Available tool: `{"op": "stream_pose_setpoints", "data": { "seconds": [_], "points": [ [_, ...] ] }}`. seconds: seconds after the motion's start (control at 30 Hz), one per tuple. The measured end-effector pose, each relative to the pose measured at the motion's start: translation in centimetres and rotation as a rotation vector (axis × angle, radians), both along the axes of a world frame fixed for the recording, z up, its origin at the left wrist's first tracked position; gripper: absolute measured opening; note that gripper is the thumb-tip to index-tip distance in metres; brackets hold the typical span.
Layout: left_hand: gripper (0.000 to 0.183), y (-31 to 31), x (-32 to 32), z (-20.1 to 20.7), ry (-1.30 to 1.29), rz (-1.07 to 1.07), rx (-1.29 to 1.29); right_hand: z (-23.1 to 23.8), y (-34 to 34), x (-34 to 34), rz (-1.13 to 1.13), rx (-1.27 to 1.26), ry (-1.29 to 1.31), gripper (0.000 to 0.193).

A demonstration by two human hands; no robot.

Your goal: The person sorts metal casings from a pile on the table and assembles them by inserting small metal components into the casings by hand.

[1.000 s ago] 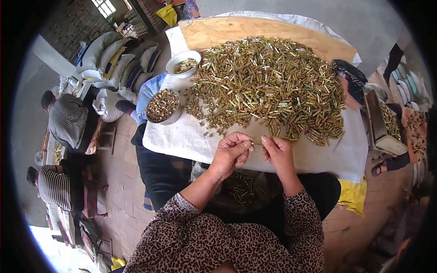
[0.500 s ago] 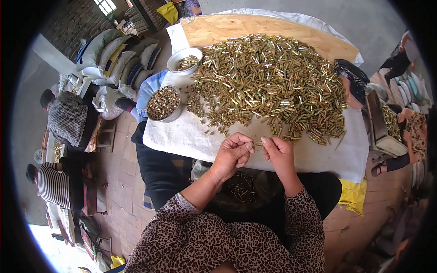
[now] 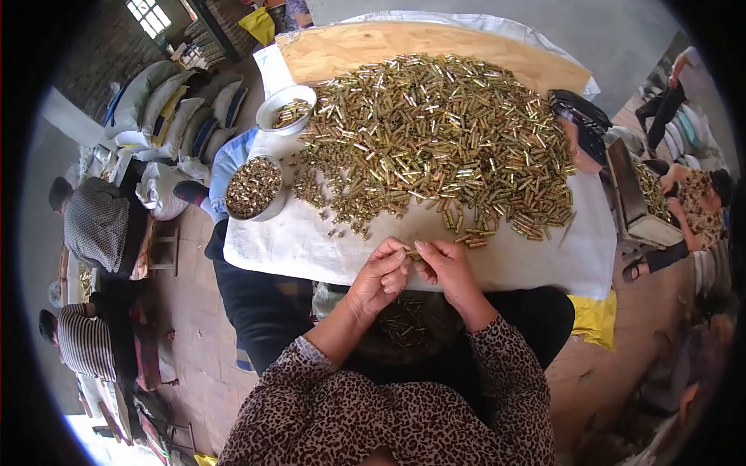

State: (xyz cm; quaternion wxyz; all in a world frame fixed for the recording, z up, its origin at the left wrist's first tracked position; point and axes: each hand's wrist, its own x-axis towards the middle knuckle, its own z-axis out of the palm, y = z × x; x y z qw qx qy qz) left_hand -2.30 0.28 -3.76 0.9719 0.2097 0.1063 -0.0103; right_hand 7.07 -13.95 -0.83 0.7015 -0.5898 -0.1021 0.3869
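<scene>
Over the near edge of the cloth-covered table, my hands meet fingertip to fingertip. My left hand is closed, thumb and index finger pinching one end of a small gold-coloured metal sleeve. The right hand pinches the other end of this slim piece, its other fingers curled. Fingertips cover much of the sleeve. Just beyond lies a large heap of similar gold-coloured metal sleeves. Small nut-like pieces are scattered at its left side. Below my hands, a dark container in my lap holds thin dark pins.
A bowl of small nut-like pieces and a white bowl with several sleeves stand at the table's left. A wooden board edges the far side; a black bag is at the right. Other people sit at tables left and right.
My hands have drawn closer together, the right one moving left toward the left one, both on the sleeve. The whole view has shifted slightly.
</scene>
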Motion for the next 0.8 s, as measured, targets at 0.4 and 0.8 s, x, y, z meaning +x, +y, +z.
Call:
{"op": "stream_pose_setpoints", "data": {
  "seconds": [0.4, 0.8],
  "points": [
    [0.014, 3.1, 2.0, 0.0, -0.083, 0.257, 1.709, -4.0, -1.1, 5.9, -0.169, -1.007, -1.537, 0.018],
    [0.009, 3.8, 7.2, -1.8, 0.109, 0.193, 2.302, -3.6, 0.5, 4.7, 0.022, -0.921, -1.330, 0.031]
  ]
}}
